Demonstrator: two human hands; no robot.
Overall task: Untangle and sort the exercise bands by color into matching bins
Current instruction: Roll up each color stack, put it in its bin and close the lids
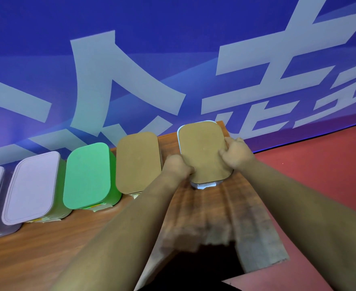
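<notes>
My left hand (pixel 178 166) and right hand (pixel 235 154) clamp opposite edges of the tan lid (pixel 202 150) on the rightmost bin (pixel 204 184), one each side, I'd say so it lifts off level. The bins stand in a row along the table (pixel 78 244) beside the green bin (pixel 88 175) — no exercise bands in sight.

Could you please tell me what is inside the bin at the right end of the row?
Only its tan lid shows, closing the bin completely. Whatever lies inside is covered by that lid and cannot be seen.
</notes>
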